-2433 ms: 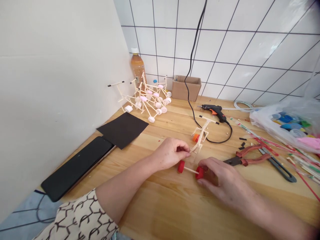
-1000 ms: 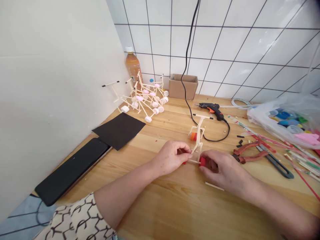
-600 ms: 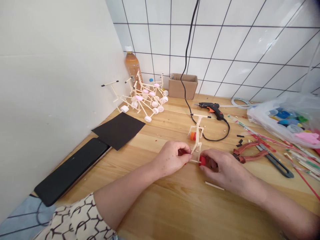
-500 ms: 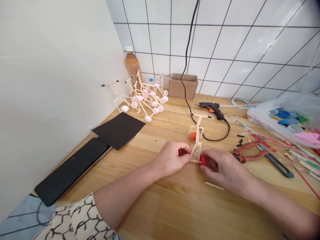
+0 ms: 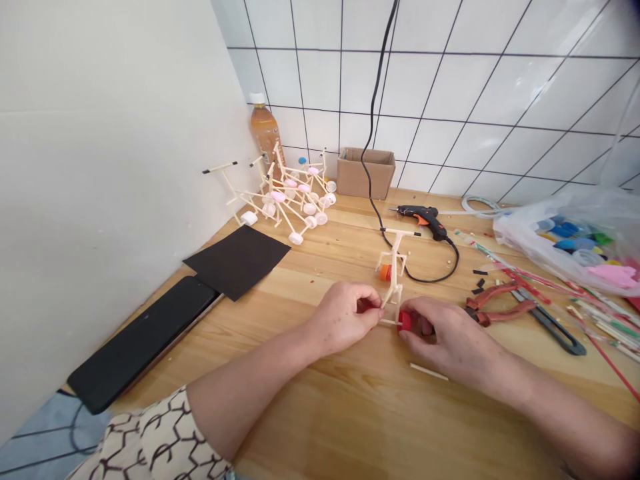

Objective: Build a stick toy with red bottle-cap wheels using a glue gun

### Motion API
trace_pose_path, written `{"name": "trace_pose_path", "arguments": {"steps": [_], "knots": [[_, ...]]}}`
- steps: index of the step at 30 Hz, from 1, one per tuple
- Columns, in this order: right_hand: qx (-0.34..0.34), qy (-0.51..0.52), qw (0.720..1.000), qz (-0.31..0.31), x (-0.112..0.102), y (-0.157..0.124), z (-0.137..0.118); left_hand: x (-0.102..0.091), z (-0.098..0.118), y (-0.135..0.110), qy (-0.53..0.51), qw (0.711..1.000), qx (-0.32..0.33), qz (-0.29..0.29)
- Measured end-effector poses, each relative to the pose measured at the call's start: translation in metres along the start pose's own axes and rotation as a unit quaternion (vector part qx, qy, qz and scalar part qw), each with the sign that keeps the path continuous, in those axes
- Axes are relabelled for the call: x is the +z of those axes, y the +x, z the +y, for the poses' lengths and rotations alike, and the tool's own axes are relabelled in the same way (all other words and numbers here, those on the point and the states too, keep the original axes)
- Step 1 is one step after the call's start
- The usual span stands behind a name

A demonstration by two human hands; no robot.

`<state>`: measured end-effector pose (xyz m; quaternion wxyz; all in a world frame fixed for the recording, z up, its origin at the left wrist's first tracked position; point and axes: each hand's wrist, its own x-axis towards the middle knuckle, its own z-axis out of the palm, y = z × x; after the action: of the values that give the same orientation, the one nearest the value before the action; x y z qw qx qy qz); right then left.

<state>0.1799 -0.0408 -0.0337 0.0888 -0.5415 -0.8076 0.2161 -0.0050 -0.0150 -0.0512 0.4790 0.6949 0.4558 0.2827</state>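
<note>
Right now, left hand (image 5: 343, 318) is clenched on a mostly hidden red piece (image 5: 362, 305) at one end of a thin pale wooden axle stick (image 5: 390, 323). Right hand (image 5: 445, 333) grips a red plastic bottle cap (image 5: 405, 322) at the other end. Upright frame of pale wooden sticks (image 5: 395, 267), orange bottle cap (image 5: 385, 273) at its base, stands between the hands, just behind the axle; contact unclear. Loose pale wooden stick (image 5: 429, 372) lies on the light wooden worktop (image 5: 350, 413) beside the right hand. Black hot glue gun (image 5: 420, 217) and red-handled pliers (image 5: 495, 302) sit further back.
</note>
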Motion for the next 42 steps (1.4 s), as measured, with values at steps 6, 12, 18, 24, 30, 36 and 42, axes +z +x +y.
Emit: {"name": "trace_pose_path", "arguments": {"steps": [6,12,18,24,30,36,42], "knots": [[-0.007,0.003,1.0,0.008,-0.001,-0.002,0.0,-0.001,0.0,0.0,0.008,1.0,0.007,0.0],[-0.017,-0.005,0.999,0.048,0.002,-0.003,0.003,-0.001,0.001,0.0,0.01,1.0,0.003,-0.004],[-0.035,0.003,0.996,0.082,0.007,-0.002,0.003,-0.001,0.001,0.0,0.016,1.0,0.004,-0.005],[-0.052,0.028,0.993,0.104,0.009,-0.002,0.002,0.0,-0.001,0.0,0.016,1.0,0.011,0.001],[-0.056,0.037,0.989,0.135,0.01,-0.001,0.0,0.0,0.0,0.0,0.017,1.0,0.006,-0.002],[-0.049,0.036,0.987,0.151,0.01,0.0,-0.002,0.0,0.0,0.0,0.016,1.0,0.007,-0.001],[-0.034,0.048,0.988,0.141,0.007,0.002,-0.006,0.0,0.0,0.0,0.012,1.0,0.006,0.003]]}}
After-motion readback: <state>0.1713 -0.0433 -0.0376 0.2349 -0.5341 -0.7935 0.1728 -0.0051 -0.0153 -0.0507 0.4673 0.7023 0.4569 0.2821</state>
